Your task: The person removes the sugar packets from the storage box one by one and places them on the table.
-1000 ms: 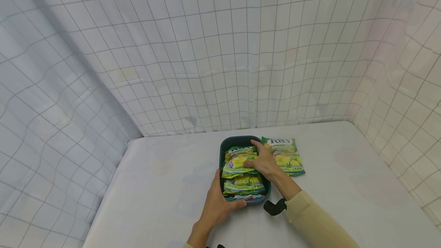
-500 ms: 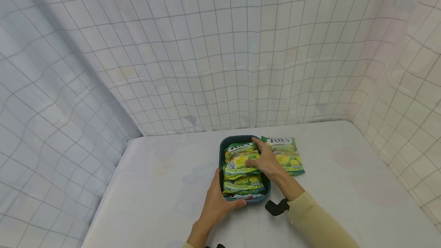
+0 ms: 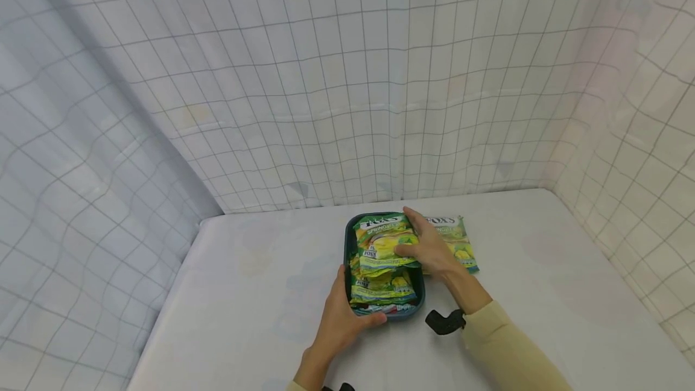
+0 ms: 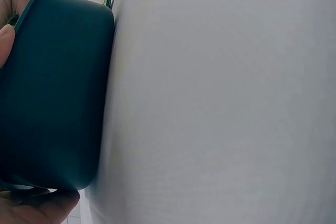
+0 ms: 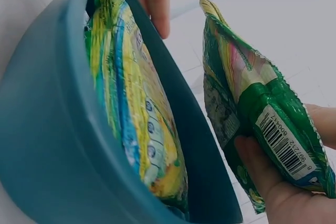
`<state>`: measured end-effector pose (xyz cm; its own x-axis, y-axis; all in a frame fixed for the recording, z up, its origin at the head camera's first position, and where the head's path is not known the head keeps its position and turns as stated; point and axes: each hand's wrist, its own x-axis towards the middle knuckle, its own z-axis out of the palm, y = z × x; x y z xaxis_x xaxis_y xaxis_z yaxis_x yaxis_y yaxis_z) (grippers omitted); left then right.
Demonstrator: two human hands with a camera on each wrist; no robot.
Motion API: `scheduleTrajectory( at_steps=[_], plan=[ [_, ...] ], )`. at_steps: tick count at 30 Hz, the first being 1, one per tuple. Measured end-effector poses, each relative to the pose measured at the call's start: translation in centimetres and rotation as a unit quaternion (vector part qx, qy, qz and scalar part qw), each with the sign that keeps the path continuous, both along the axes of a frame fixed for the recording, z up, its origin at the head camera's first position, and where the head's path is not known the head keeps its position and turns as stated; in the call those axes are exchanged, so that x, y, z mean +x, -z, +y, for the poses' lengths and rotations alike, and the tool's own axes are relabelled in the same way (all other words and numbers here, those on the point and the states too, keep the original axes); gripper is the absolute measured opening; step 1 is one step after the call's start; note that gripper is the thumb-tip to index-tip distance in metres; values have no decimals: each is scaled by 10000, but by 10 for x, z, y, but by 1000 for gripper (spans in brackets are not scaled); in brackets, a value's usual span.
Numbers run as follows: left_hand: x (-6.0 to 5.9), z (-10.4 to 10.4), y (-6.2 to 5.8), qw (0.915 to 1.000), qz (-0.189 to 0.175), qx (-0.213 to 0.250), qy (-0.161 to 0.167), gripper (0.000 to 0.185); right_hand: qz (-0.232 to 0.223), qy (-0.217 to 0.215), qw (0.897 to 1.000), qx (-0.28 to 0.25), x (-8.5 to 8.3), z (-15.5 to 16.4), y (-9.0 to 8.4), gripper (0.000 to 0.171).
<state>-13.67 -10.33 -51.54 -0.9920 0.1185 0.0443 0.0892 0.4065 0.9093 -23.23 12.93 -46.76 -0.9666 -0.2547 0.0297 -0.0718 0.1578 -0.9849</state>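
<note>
My right hand (image 3: 431, 249) pinches a green and yellow Fox's candy bag (image 3: 380, 246) by its right side, thumb on the front. In the right wrist view this candy bag (image 5: 286, 124) is up beyond the rim, its barcode side showing and fingers curled behind it. Below it, a dark teal plastic tub (image 3: 347, 246) holds more candy bags (image 3: 387, 290), standing packed together. My left hand (image 3: 342, 321) grips the tub's near left corner, fingers along the left wall and thumb over the front. The left wrist view shows the tub's side wall (image 4: 58, 87) upright on the table.
Another Fox's candy bag (image 3: 463, 249) lies flat on the white table (image 3: 260, 306), right of the tub and partly behind my right hand. White grid-patterned curtains (image 3: 326, 77) enclose the back and both sides of the table.
My right hand has drawn the candy bag up out of the tub and slightly to the right. More of the bags beneath now shows. My left hand has stayed on the tub.
</note>
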Motion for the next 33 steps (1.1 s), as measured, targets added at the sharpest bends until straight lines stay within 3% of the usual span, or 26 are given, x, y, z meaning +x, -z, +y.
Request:
scheduleTrajectory(
  at_steps=[13, 19, 24, 33],
  plan=[
    [-2, 0, -3, 9999, 19, -123, -6, 132, 418, -143, 9988, -210, 2, 14, -3, 95],
    [-3, 0, 0, 9999, 67, -81, 4, 132, 741, 47, 9971, -153, 0, 20, -1, 91],
    [-2, 0, 2, 9999, 79, -109, 3, 133, 684, 111, 9974, -197, -2, 27, 0, 91],
    [-1, 0, 1, 9999, 110, 56, 51, 131, 685, 401, 9965, 260, -2, 44, -4, 86]
  ],
)
